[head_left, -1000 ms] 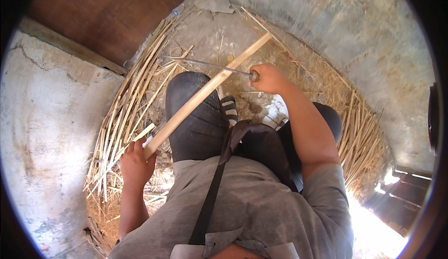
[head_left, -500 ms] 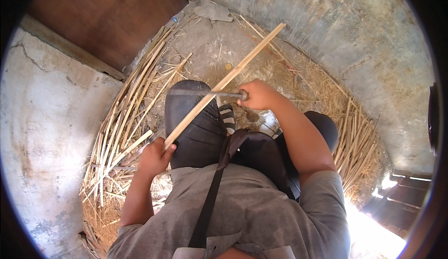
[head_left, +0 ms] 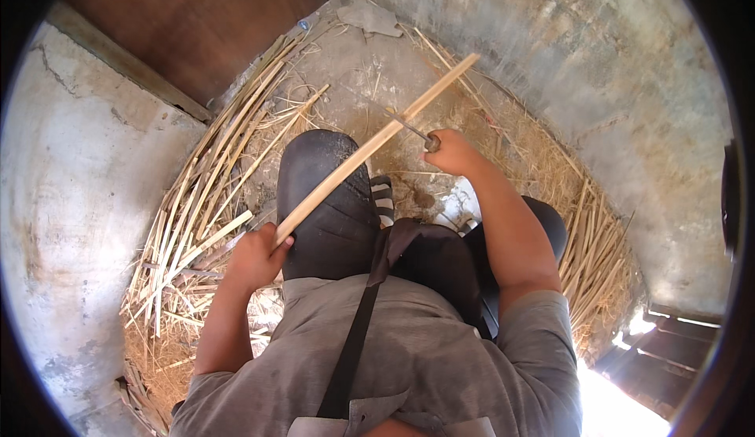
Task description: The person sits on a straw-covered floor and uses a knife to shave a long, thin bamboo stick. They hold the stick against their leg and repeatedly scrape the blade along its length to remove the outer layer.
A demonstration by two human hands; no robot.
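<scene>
My left hand [head_left: 255,257] is closed round the near end of a long pale strip that looks like split bamboo [head_left: 340,171]. The strip slants up and to the right across my left knee, its far end out over the floor. In my right hand [head_left: 450,152] is the handle of a knife [head_left: 410,127]. Its blade meets the strip beyond the knee, and the part past the strip is thin and blurred. The fingers of my right hand are wrapped round the handle.
Long split strips [head_left: 206,193] lie in a heap along the left wall [head_left: 79,177]. Another heap of strips [head_left: 594,240] and fine shavings rests by the right wall [head_left: 629,106]. A brown door panel [head_left: 197,28] stands at the far left, a flat stone [head_left: 370,20] beside it.
The knife has moved away from me along the strip, from over my knee to beyond it, and its blade has turned. The strip's far end has dropped slightly; my left hand keeps its hold.
</scene>
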